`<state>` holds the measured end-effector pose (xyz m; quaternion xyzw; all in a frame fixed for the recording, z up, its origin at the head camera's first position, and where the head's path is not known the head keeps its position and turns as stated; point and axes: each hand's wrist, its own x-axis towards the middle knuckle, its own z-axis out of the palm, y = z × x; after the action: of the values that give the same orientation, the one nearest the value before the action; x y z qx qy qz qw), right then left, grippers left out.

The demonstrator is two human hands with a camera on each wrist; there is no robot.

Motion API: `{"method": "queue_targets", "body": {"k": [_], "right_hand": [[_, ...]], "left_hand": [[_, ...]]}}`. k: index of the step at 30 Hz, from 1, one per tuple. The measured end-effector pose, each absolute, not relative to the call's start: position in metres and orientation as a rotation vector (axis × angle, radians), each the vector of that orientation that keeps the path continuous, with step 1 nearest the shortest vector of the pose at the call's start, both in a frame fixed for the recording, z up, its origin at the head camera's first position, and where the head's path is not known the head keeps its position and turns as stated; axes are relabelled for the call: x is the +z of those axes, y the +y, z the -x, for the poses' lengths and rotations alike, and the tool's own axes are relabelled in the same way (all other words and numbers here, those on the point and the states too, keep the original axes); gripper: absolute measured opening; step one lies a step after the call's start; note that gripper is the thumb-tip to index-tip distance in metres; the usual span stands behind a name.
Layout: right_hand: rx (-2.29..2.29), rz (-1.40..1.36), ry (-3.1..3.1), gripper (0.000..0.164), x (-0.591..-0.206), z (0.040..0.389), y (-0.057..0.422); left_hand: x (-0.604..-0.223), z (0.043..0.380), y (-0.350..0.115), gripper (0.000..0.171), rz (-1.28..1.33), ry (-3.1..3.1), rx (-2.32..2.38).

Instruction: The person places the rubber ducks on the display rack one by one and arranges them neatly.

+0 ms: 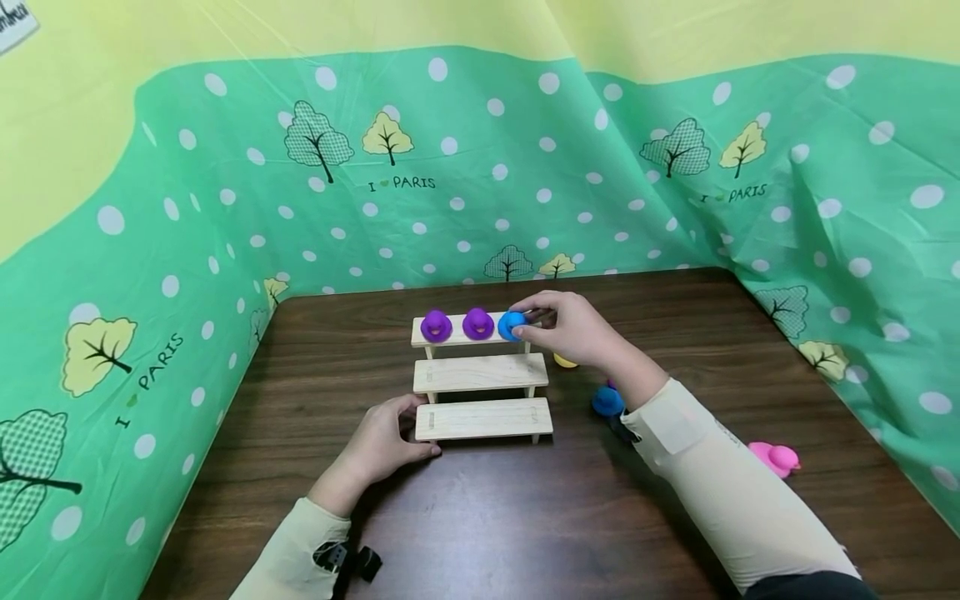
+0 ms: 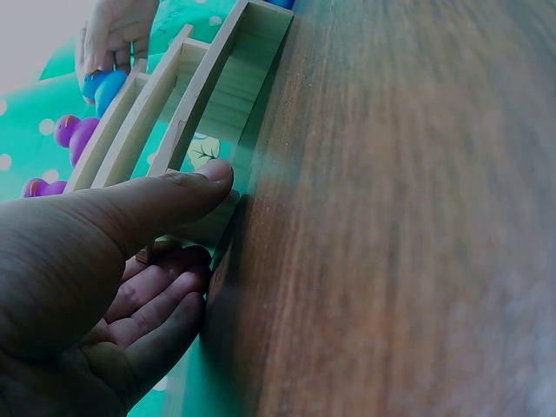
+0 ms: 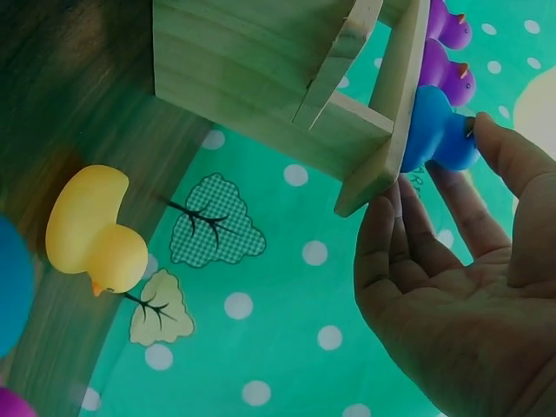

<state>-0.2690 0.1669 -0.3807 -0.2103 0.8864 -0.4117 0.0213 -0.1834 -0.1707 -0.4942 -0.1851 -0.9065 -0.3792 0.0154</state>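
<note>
A three-step wooden shelf stands on the table. On its top step, two purple rubber ducks sit side by side, with a blue rubber duck at the right end. My right hand pinches that blue duck between thumb and fingers; in the right wrist view the duck touches the step beside a purple duck. My left hand grips the left end of the lowest step, and the left wrist view shows its thumb and curled fingers on either side of the wood.
Right of the shelf, a yellow duck lies on the table, partly hidden by my right hand in the head view. Another blue duck and a pink duck lie near the right forearm. Green patterned cloth surrounds the table.
</note>
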Motion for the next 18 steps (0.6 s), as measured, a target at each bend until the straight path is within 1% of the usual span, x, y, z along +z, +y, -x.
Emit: {"method": "queue_targets", "body": {"k": [3,7,13,18], "right_hand": [[-1.263,0.644,2.763,0.04,-0.379,0.265,0.173],[-1.236,0.635,2.803,0.044,-0.377,0.258,0.193],[-1.188,0.532,2.866,0.044,-0.384,0.244,0.241],[-1.074,0.458,2.927,0.046,-0.388,0.22,0.284]], "left_hand": [[-0.493,0.183,-0.17,0.055,0.576,-2.821,-1.193],[-0.494,0.183,-0.17,0.055,0.584,-2.816,-1.205],[-0.495,0.184,-0.171,0.054,0.592,-2.812,-1.205],[-0.496,0.183,-0.172,0.054,0.583,-2.818,-1.214]]}}
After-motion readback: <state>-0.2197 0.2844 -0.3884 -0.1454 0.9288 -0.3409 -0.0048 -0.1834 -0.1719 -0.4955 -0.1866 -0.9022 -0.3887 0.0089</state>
